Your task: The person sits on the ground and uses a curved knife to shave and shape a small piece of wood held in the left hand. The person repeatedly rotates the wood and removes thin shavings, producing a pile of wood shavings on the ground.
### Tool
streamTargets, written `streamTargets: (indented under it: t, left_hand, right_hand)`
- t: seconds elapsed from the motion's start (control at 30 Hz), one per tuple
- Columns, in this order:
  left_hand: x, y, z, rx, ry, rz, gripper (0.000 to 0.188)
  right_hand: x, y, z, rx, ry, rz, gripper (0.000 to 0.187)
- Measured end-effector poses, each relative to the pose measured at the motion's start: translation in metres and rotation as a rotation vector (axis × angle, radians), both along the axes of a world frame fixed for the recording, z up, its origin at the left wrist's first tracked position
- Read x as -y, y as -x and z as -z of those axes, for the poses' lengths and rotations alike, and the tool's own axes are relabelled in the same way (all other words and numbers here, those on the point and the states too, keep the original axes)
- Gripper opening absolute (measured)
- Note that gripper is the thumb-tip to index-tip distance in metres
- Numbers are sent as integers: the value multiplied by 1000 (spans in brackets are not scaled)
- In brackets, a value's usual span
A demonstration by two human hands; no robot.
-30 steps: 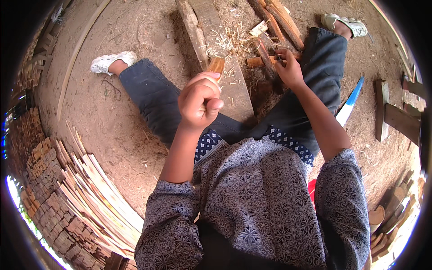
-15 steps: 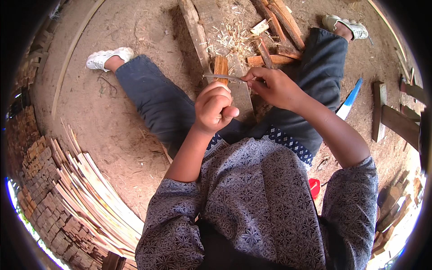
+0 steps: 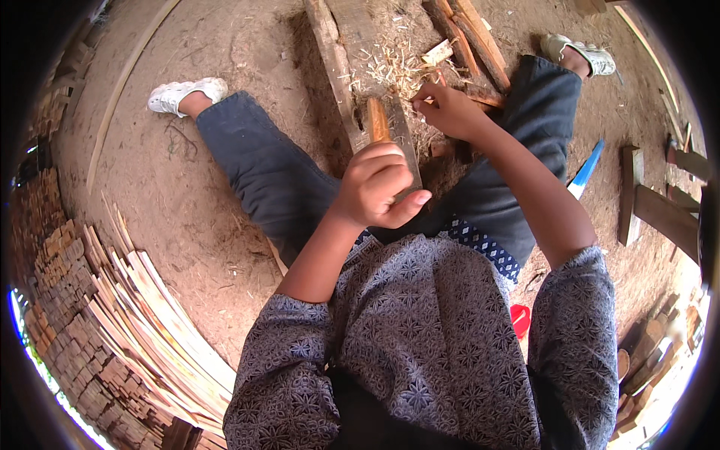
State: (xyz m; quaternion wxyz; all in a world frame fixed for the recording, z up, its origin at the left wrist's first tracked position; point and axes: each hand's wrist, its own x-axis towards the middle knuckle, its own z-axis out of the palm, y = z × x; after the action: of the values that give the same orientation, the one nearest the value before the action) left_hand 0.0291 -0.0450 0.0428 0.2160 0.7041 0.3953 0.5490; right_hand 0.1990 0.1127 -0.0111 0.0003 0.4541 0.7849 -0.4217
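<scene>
while the left hand (image 3: pixel 380 184) was closed around its near end, the wood piece (image 3: pixel 378 122) jutted beyond the grip; seemed light, stiff, best held by that end. right hand (image 3: pixel 451 112), right of it, curled; contents couldn't be told.

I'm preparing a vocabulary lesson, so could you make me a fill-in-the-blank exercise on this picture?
1. The short orange-brown wooden piece sticks out from the person's ____ hand.
2. The long, tapered blue-and-white object lies to the person's ____.
3. The low-cut left shoe is coloured ____.

Missing words: left; right; white.
</scene>
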Motion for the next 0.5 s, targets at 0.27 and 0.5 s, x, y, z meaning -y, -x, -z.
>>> streamTargets:
  t: [0.27,0.5]
  left_hand:
    - [-10,-5,-2,-82,-29,-1,46]
    - [-10,-3,-6,-145,-45,-88,51]
  right_hand:
    - [21,-8,-77,-134,268,-145,19]
    - [29,-10,-83,-303,270,-188,14]
